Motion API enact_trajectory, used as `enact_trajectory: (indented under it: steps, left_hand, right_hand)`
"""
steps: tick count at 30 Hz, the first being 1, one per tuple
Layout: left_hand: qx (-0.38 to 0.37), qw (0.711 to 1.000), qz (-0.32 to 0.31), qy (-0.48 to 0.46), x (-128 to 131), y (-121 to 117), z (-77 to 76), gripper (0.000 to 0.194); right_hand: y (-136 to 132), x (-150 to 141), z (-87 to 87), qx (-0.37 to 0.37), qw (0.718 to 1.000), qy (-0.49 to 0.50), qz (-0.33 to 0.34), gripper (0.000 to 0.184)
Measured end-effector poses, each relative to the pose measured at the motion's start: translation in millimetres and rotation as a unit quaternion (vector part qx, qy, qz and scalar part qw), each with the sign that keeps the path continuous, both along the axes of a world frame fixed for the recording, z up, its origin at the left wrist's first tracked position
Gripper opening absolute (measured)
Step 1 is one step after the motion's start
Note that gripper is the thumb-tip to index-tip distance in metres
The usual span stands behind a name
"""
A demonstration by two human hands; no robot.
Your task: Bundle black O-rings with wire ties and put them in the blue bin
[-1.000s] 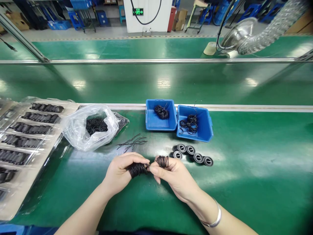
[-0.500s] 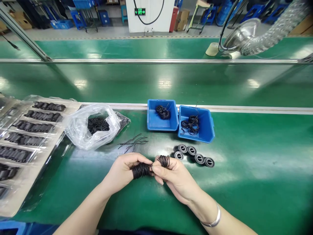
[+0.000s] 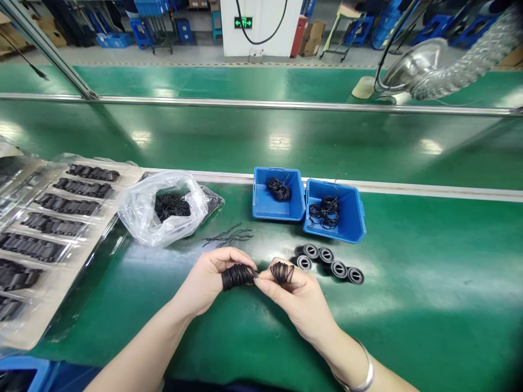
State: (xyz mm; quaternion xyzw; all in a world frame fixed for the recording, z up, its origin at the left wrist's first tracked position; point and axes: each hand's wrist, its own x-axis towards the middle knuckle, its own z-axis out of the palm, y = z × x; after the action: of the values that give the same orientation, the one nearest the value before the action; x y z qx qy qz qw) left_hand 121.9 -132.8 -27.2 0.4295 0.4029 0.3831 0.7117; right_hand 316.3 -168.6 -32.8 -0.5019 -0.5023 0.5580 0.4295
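A thick row of thin black rubber rings (image 3: 237,276) is wrapped round the thumb of my left hand (image 3: 206,280), whose fingers curl over them. On the index finger of my right hand (image 3: 306,305) sits a smaller bunch of similar black rings (image 3: 281,272). The right thumb and fingertip pinch at the end of the left row, where the two hands meet above the bench. Which single ring lies in that pinch is too small to make out. A clear plastic bag (image 3: 137,212) holding a heap of black rings (image 3: 171,207) stands open beyond my left hand.
Two blue bins (image 3: 259,209) (image 3: 353,220) hold black ring bundles. Several black cylindrical parts (image 3: 327,255) stand right of my hands. Loose black strands (image 3: 229,235) lie beyond the left hand. Trays of black parts (image 3: 61,223) fill the left side. A metal rail (image 3: 261,103) crosses behind.
The view has shifted slightly, so the bench things appear farther right. My right thumb and fingers still work at the end of the left row, with the right-hand bunch turned a little.
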Motion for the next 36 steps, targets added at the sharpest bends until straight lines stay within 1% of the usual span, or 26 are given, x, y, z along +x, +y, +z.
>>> enact_trajectory:
  steps: [3, 6, 8, 10, 12, 14, 16, 18, 21, 23, 24, 26, 29, 31, 33, 36]
  left_hand:
    - [-0.035, 0.999, -0.017, -0.005, -0.3, 0.5, -0.6, 0.012]
    - [-0.053, 0.998, -0.033, -0.023, -0.3, 0.4, 0.0, 0.013]
    - [-0.059, 0.997, -0.025, -0.032, -0.1, 0.2, 0.9, 0.014]
    - [-0.067, 0.997, -0.009, -0.035, 0.0, 0.2, 1.9, 0.013]
    - [-0.075, 0.996, 0.001, -0.036, -0.2, 0.5, 2.9, 0.013]
    - [-0.081, 0.996, 0.000, -0.036, -0.9, 1.3, 4.0, 0.012]
    - [-0.083, 0.996, -0.001, -0.033, -2.0, 2.4, 5.3, 0.011]
    - [-0.079, 0.997, 0.008, -0.026, -3.0, 3.5, 6.2, 0.012]
    - [-0.065, 0.998, 0.015, -0.013, -3.7, 4.4, 6.3, 0.013]
    - [-0.063, 0.998, 0.000, -0.006, -3.7, 4.5, 6.1, 0.014]
    - [-0.062, 0.998, -0.010, -0.001, -3.6, 4.3, 6.1, 0.014]
    - [-0.046, 0.999, -0.023, 0.008, -3.6, 3.7, 6.5, 0.013]
    - [-0.009, 0.999, -0.029, 0.018, -3.6, 2.2, 7.4, 0.009]
    - [0.003, 0.999, -0.032, 0.023, -3.6, 0.9, 7.6, 0.009]
    - [0.011, 0.999, -0.033, 0.032, -3.4, -0.5, 6.9, 0.009]
    - [0.041, 0.997, -0.027, 0.064, -2.8, -1.9, 4.8, 0.008]
  right_hand:
    - [-0.5, 0.9, -2.9, -0.003, 1.000, 0.017, -0.012, 0.014]
    - [-0.8, 1.2, -7.5, -0.034, 0.996, 0.079, -0.023, 0.014]
    - [-0.9, 0.3, -9.2, -0.070, 0.989, 0.125, -0.022, 0.015]
    - [-1.0, -1.2, -8.9, -0.092, 0.984, 0.149, -0.016, 0.016]
    - [-0.6, -2.3, -6.9, -0.093, 0.983, 0.159, -0.016, 0.016]
    - [0.7, -2.2, -3.8, -0.093, 0.976, 0.192, -0.038, 0.016]
    - [2.8, -0.8, -0.4, -0.104, 0.958, 0.260, -0.062, 0.015]
    - [5.3, 1.4, 3.2, -0.127, 0.927, 0.345, -0.072, 0.010]
    - [7.9, 4.2, 8.1, -0.171, 0.880, 0.439, -0.059, 0.006]
    - [8.4, 5.4, 10.5, -0.190, 0.867, 0.459, -0.042, 0.005]
    - [8.4, 5.9, 11.3, -0.193, 0.867, 0.458, -0.032, 0.005]
    - [8.1, 6.6, 12.0, -0.189, 0.877, 0.443, -0.012, 0.006]
    - [7.2, 6.7, 10.4, -0.167, 0.903, 0.396, 0.003, 0.012]
    - [5.9, 5.5, 7.7, -0.139, 0.932, 0.335, -0.006, 0.015]
    - [4.1, 3.4, 5.0, -0.112, 0.960, 0.255, -0.018, 0.013]
    - [2.0, -0.2, 3.3, -0.091, 0.985, 0.147, -0.007, 0.018]
